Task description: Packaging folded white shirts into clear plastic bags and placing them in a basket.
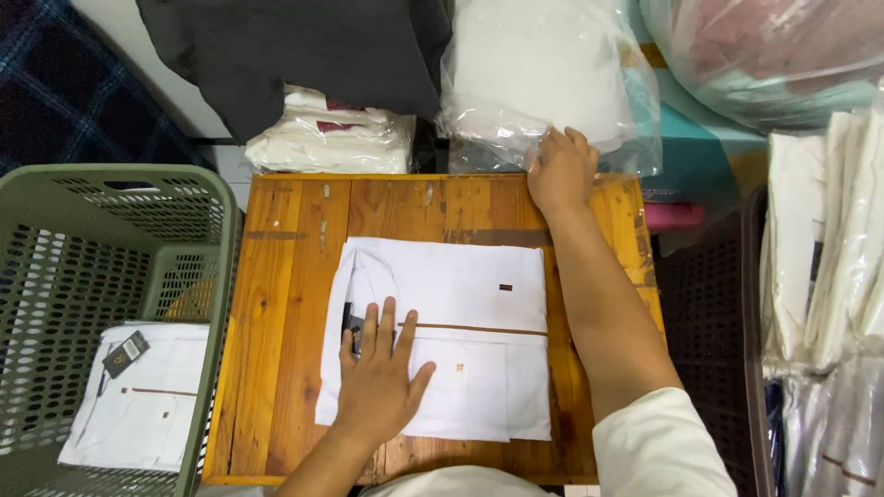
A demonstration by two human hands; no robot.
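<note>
Head view: left hand (379, 382) presses folded white shirt (460, 313).

A folded white shirt with a brown trim line (460, 313) lies in the middle of the worn wooden table (276, 304). The left hand (378, 387) rests flat on its near left part. Left of the table stands a green perforated plastic basket (110, 221) with another folded white shirt (143, 396) inside. Behind the table lies a clear plastic bag of white cloth (543, 74), which the right hand (560, 170) touches at the table's far edge.
</note>
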